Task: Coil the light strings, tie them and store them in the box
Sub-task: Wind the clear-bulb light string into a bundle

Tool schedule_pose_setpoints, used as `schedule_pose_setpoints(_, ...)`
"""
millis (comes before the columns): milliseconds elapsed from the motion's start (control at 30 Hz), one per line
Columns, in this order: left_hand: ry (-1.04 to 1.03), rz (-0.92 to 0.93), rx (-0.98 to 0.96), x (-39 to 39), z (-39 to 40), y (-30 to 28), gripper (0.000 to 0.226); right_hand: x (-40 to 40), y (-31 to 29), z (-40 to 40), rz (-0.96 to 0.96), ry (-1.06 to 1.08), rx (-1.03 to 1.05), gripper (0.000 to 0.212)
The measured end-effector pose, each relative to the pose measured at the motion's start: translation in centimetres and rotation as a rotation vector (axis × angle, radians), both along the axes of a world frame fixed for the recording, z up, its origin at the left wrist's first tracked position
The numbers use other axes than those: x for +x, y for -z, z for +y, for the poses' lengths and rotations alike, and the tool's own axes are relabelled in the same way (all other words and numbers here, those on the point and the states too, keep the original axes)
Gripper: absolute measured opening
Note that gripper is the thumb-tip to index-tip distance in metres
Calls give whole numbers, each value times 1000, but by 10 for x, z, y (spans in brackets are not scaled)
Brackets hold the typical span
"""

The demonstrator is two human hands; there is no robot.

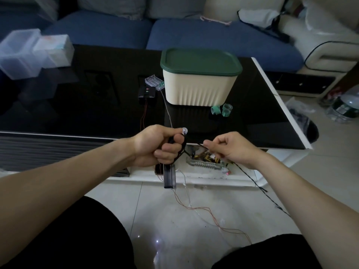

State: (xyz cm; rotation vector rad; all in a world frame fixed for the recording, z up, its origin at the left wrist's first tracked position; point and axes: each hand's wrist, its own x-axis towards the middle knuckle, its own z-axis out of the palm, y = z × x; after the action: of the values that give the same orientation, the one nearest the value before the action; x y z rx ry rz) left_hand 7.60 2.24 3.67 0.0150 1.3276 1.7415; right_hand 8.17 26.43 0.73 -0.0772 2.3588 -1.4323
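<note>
Coiling only begun. My left hand (155, 146) gripped a small coil of black light string (179, 150); right hand (229, 149) pinched its trailing run, most still on the floor. Two other strings lay uncoiled. Green-lidded box (200, 84) stood shut on the table (77, 105).

Black light string (250, 176) between both hands

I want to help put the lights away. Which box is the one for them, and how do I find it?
Look at the shiny black glass table in front of the blue sofa. Toward its right end stands a cream ribbed plastic box with a dark green lid, shut. The clear tubs far left have no green lid.
</note>
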Motion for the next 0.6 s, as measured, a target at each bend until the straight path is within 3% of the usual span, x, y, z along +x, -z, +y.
schedule_pose_setpoints(233,-274,5,59,-5,5,2,33,4,8,-22,-82,-99,82,54)
schedule_pose_setpoints(400,-400,44,106,-7,3,0,22,10,7,-40,-137,-157,140,41)
schedule_pose_setpoints(600,-430,154,-1,-7,12,5,13,19,4,-57,-55,-322,342,27)
